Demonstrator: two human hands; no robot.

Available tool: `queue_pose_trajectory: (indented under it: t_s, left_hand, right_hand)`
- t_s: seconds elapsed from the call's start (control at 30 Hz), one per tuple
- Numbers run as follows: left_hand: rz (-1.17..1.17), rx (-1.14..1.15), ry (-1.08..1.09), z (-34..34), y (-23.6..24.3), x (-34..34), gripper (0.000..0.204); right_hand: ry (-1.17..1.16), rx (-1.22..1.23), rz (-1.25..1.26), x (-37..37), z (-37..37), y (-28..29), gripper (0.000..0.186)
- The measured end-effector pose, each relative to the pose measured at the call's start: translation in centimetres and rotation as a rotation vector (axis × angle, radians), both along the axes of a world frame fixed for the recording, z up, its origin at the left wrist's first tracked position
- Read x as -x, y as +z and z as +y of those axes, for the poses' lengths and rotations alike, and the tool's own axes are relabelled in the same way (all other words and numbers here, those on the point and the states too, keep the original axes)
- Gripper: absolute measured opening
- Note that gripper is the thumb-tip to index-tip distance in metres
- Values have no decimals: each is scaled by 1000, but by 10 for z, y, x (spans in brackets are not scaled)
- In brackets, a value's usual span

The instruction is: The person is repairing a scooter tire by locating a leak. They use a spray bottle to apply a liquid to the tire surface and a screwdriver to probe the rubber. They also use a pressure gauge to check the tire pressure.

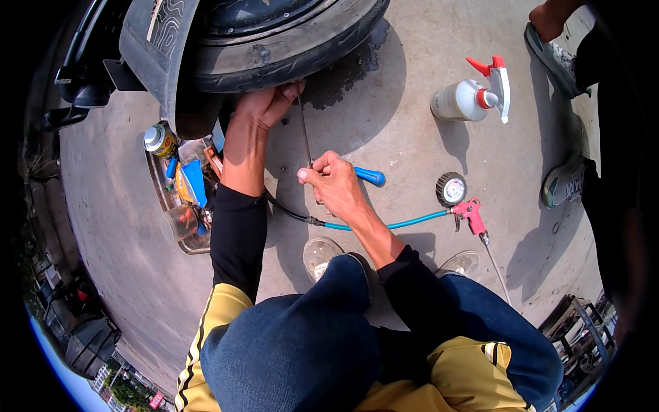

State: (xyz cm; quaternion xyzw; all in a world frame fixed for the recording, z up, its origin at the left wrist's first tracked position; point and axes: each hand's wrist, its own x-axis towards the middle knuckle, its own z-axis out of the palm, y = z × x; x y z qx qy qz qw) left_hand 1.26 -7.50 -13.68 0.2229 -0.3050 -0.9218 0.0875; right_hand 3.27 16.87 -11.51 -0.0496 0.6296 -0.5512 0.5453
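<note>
A tyre on a wheel (pixel 274 65) fills the top of the view. Under its lower edge, my left hand (pixel 264 106) is curled against the tread, its fingers partly hidden and closed by the upper end of a thin metal rod (pixel 304 123). I cannot make out what they hold. Lower down, my right hand (pixel 334 184) is closed around the rod's lower part. A blue handle (pixel 370 176) shows beside this hand; whether it joins the rod is hidden.
A white spray bottle (pixel 460 99) with a red trigger stands to the right. Nearer lies a pink tyre inflator (pixel 471 215) with a gauge (pixel 452 189) and blue hose (pixel 405 223). A tray (pixel 165 199) of cans and tools sits left. Another person's foot (pixel 557 60) is at right.
</note>
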Motion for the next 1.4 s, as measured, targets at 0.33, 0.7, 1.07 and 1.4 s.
queue_pose_trajectory:
  t_s: [0.33,0.7,1.07,1.4]
  left_hand:
    - [-20,-16,8,0,-3,0,18]
    - [-14,0,6,3,2,0,17]
    - [-21,2,7,5,0,0,16]
    - [-32,-35,45,10,6,5,16]
  right_hand:
    - [-84,165,-32,-7,3,-11,26]
    - [17,-7,-29,-1,3,3,24]
    - [-33,16,-10,-6,4,4,27]
    - [-107,75,-81,-10,4,-9,28]
